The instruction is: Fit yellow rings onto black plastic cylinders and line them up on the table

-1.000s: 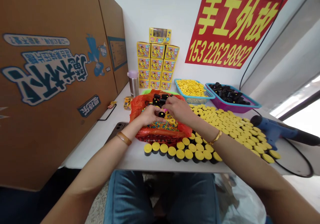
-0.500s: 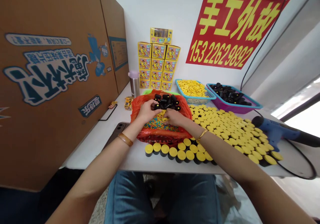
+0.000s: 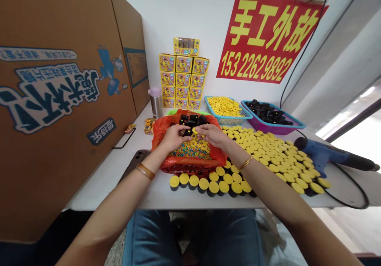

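My left hand (image 3: 173, 138) is closed on a small black container (image 3: 187, 133) above a basket lined with a red plastic bag (image 3: 218, 141). Close beside it, my right hand (image 3: 213, 135) pinches a yellow lid (image 3: 195, 131) between thumb and fingers. Whether lid and container touch, I cannot tell. Below both hands, tiny coloured candy balls (image 3: 190, 152) fill the front of the bag, with several loose yellow lids (image 3: 202, 144) on top. More black containers (image 3: 194, 119) lie heaped at the back of the bag.
Rows of yellow-lidded black containers (image 3: 268, 151) cover the table's right side. Behind stand baskets of yellow lids (image 3: 224, 106) and black containers (image 3: 268, 112). A blue heat-gun-like tool (image 3: 321, 155), a phone (image 3: 135, 159), a flask (image 3: 156, 103), stacked yellow boxes (image 3: 183, 79) and a large carton (image 3: 59, 159) surround the area.
My right hand has come up from the loose lids, now pinching a yellow lid near the black container. My left hand stays closed on the container. The whole view has shifted slightly.
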A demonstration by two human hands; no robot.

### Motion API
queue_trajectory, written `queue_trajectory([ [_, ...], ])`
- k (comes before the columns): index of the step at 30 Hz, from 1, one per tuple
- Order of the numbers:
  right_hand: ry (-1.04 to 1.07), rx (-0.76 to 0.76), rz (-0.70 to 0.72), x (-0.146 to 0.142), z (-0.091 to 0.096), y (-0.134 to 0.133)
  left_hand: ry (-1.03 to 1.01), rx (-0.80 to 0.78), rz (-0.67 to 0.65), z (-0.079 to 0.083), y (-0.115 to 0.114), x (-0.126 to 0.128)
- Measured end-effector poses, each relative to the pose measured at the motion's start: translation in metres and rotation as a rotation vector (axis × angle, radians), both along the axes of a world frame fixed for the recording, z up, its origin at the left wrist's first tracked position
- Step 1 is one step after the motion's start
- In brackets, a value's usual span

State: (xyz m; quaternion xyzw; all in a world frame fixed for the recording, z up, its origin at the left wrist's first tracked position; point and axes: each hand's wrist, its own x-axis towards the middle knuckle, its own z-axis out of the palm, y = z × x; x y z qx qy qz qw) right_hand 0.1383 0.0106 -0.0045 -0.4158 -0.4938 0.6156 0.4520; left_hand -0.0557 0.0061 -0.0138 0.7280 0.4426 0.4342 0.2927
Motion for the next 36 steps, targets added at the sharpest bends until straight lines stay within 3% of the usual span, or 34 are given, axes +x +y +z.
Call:
queue_trajectory([
  [3,0.085,0.024,-0.019,-0.009,0.002,-0.003,-0.083,-0.003,-0.041,0.001,-0.005,0.003],
  [8,0.054,0.022,-0.010,-0.015,0.000,-0.006,-0.153,0.024,-0.066,0.004,-0.012,0.004],
  [19,0.006,0.078,0.023,-0.011,0.004,-0.009,-0.054,0.168,-0.141,0.004,-0.015,0.007],
  [23,0.103,-0.084,0.023,-0.019,0.007,-0.017,-0.045,0.324,0.006,0.008,-0.018,0.009],
  [27,0.015,-0.216,0.170,-0.028,0.009,-0.025,-0.002,0.444,0.093,0.009,-0.021,0.011],
  [30,-0.009,-0.149,0.150,-0.030,0.010,-0.025,-0.136,0.305,0.023,0.009,-0.020,0.010],
  [36,-0.011,0.011,0.155,-0.028,0.008,-0.028,-0.154,0.078,-0.336,0.012,-0.016,0.009],
])
